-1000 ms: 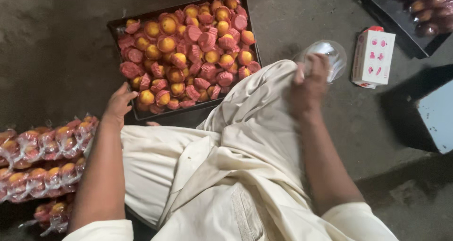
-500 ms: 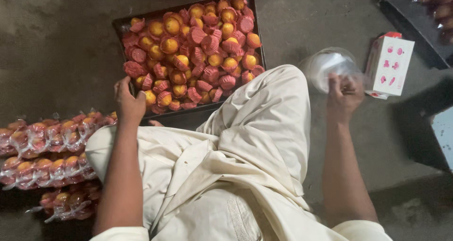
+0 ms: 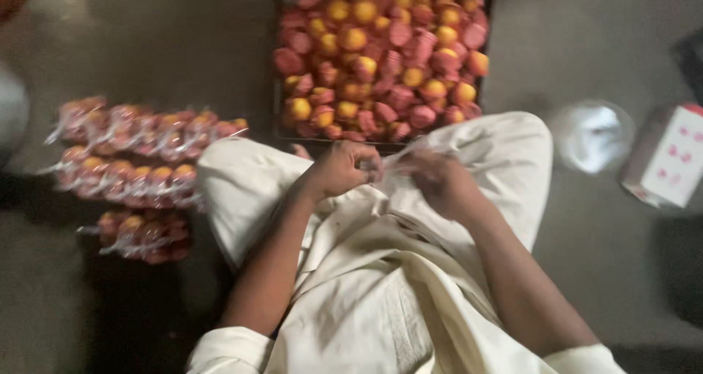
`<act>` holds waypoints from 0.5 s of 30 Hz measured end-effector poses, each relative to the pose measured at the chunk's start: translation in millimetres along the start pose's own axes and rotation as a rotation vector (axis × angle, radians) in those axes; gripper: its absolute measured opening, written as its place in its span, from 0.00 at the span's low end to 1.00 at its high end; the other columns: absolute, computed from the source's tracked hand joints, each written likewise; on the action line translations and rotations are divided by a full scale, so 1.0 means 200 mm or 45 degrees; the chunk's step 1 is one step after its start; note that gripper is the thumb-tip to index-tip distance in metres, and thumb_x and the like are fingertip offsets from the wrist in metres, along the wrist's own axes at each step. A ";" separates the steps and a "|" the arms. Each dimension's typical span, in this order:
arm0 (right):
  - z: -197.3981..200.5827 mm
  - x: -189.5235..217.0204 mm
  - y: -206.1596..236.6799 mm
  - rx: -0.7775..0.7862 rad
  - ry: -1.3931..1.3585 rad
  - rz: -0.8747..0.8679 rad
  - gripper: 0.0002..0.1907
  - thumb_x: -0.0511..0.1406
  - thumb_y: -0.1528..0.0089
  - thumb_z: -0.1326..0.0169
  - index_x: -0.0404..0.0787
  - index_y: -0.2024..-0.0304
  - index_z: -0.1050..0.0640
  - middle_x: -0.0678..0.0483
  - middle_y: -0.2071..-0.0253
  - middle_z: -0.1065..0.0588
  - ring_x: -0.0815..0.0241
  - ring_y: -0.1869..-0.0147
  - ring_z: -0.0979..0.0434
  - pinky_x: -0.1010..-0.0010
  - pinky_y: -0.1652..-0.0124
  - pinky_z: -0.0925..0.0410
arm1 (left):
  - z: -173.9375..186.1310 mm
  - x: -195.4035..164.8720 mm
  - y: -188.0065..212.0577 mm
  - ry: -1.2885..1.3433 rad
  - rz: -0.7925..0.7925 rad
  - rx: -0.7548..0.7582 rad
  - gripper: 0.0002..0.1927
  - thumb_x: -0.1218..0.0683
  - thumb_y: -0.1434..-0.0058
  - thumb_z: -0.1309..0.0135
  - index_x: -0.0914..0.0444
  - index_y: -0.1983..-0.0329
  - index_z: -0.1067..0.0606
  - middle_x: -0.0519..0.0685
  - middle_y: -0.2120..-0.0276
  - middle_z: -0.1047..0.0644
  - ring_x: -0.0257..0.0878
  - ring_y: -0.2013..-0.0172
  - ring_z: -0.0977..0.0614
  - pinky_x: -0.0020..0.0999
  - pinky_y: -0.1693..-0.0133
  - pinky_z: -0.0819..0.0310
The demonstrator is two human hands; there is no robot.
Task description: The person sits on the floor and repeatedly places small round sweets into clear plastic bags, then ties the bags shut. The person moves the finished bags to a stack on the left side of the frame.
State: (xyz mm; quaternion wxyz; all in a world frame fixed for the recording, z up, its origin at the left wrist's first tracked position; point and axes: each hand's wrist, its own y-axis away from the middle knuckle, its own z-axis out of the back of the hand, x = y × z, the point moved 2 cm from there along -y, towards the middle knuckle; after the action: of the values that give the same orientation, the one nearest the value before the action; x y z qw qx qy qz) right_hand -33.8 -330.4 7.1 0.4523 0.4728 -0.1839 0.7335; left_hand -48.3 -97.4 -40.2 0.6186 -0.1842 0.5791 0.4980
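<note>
Big tray [image 3: 272,66] of red-and-yellow sweets [image 3: 381,59] sits on the floor just past the knees. Packed rows [image 3: 139,162] lie left, a white box [image 3: 670,162] right. Left hand [image 3: 340,170] and right hand [image 3: 436,180] meet over the lap, fingers curled, pinching a clear bag [image 3: 392,163] (blurred) between them.

Clear packs of red-yellow sweets [image 3: 139,173] stacked left of frame; white box with red marks [image 3: 668,162] right edge.
</note>
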 end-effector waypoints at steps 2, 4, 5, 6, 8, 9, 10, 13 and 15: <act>-0.04 -0.06 -0.07 -0.038 -0.090 -0.205 0.07 0.30 0.34 0.46 0.37 0.55 0.20 0.53 0.68 0.21 0.66 0.68 0.28 0.69 0.66 0.32 | 0.09 0.16 0.04 0.515 -0.127 -0.144 0.06 0.58 0.37 0.37 0.65 0.62 0.20 0.50 0.62 0.18 0.35 0.58 0.19 0.32 0.50 0.25; -0.11 -0.11 -0.09 -0.058 -0.239 -0.080 0.06 0.29 0.33 0.46 0.35 0.54 0.21 0.53 0.68 0.22 0.70 0.65 0.29 0.72 0.64 0.34 | 0.10 0.30 0.10 0.804 -0.300 -0.233 0.06 0.57 0.36 0.39 0.65 0.64 0.22 0.46 0.60 0.20 0.33 0.58 0.21 0.31 0.51 0.27; -0.15 -0.13 -0.10 -0.047 -0.285 -0.041 0.06 0.29 0.32 0.48 0.35 0.54 0.21 0.53 0.65 0.21 0.70 0.62 0.27 0.73 0.61 0.32 | 0.10 0.34 0.09 0.818 -0.419 -0.262 0.06 0.56 0.34 0.42 0.64 0.63 0.22 0.43 0.57 0.21 0.32 0.57 0.21 0.29 0.51 0.28; -0.17 -0.15 -0.10 -0.039 -0.328 0.004 0.07 0.29 0.31 0.50 0.35 0.53 0.21 0.53 0.62 0.20 0.70 0.59 0.25 0.73 0.58 0.31 | 0.09 0.37 0.07 0.825 -0.545 -0.290 0.07 0.54 0.33 0.45 0.64 0.62 0.22 0.41 0.53 0.21 0.31 0.55 0.21 0.28 0.50 0.29; -0.18 -0.14 -0.10 -0.172 -0.254 0.113 0.10 0.28 0.33 0.49 0.35 0.50 0.23 0.52 0.58 0.20 0.68 0.55 0.23 0.73 0.54 0.30 | 0.06 0.41 0.01 0.761 -0.313 -0.361 0.14 0.51 0.27 0.47 0.64 0.66 0.23 0.44 0.67 0.23 0.33 0.66 0.23 0.32 0.60 0.28; -0.17 -0.13 -0.09 -0.311 -0.137 0.180 0.13 0.27 0.35 0.47 0.35 0.47 0.25 0.51 0.56 0.21 0.66 0.54 0.23 0.71 0.53 0.30 | 0.05 0.41 -0.03 0.730 -0.199 -0.390 0.18 0.50 0.24 0.48 0.65 0.68 0.23 0.45 0.74 0.23 0.34 0.71 0.24 0.34 0.65 0.27; -0.16 -0.10 -0.08 -0.448 -0.019 0.248 0.18 0.26 0.37 0.45 0.34 0.44 0.27 0.51 0.54 0.22 0.64 0.52 0.22 0.70 0.52 0.29 | 0.06 0.41 -0.05 0.447 -0.145 -0.564 0.18 0.49 0.25 0.47 0.65 0.68 0.22 0.48 0.75 0.23 0.37 0.72 0.23 0.36 0.66 0.28; -0.10 -0.01 -0.05 -0.699 0.367 0.318 0.21 0.26 0.38 0.41 0.34 0.42 0.27 0.46 0.51 0.26 0.55 0.52 0.25 0.66 0.53 0.30 | 0.11 0.35 -0.08 -0.102 -0.104 -0.933 0.18 0.47 0.31 0.45 0.65 0.69 0.20 0.55 0.77 0.22 0.44 0.74 0.20 0.41 0.70 0.30; -0.12 0.03 -0.04 -0.626 0.324 0.275 0.17 0.28 0.36 0.38 0.37 0.46 0.26 0.49 0.54 0.26 0.56 0.57 0.25 0.67 0.56 0.30 | 0.15 0.31 -0.08 -0.059 -0.246 -1.024 0.19 0.46 0.34 0.47 0.66 0.70 0.22 0.56 0.77 0.21 0.47 0.76 0.18 0.43 0.70 0.29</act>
State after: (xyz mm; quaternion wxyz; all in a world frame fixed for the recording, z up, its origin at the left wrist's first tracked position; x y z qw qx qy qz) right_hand -40.6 -307.6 -0.5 0.4919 0.2309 -0.3471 0.7643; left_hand -30.4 -55.8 -93.2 0.5542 -0.4534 0.3044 0.6282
